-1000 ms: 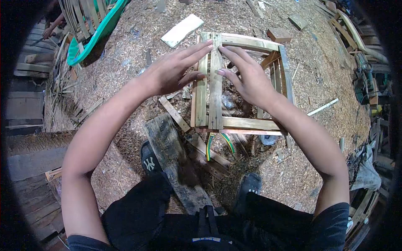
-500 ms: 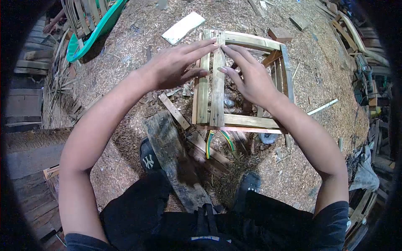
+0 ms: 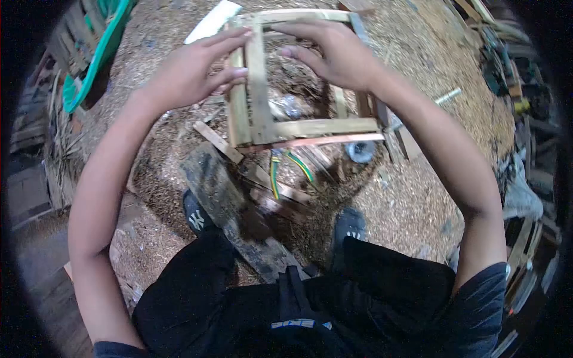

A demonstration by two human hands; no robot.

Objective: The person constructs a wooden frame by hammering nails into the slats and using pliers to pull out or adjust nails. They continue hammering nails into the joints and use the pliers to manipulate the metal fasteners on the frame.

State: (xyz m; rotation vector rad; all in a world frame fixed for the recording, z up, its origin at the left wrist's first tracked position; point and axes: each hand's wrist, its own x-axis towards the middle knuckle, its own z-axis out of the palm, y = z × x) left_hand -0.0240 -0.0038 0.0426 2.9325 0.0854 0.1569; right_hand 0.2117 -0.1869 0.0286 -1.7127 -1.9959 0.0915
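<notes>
A slatted wooden frame (image 3: 325, 127), like a small crate, sits on the ground ahead of me. My left hand (image 3: 194, 68) is over its left side, fingers extended and thumb apart, with fingertips at a loose-looking slat (image 3: 258, 89). Just right of that slat, my right hand (image 3: 340, 53) hovers over the frame's opening with fingers stretched and thumb spread. Neither hand is wrapped round anything. Below the frame's near edge lies a pair of pliers (image 3: 274, 179) with green and yellow handles. A grey coil (image 3: 360, 152) rests by the near right corner.
A dark weathered plank (image 3: 209, 179) lies between my feet, with wood scraps (image 3: 218, 142) near it. A white board (image 3: 212, 21) is behind the frame. On the left stands a green-edged object (image 3: 95, 65); timber piles line both sides. Wood shavings cover the ground.
The view has shifted, so the frame appears higher and further left. My right hand has drawn slightly away from the slat to the right; my left stays by it.
</notes>
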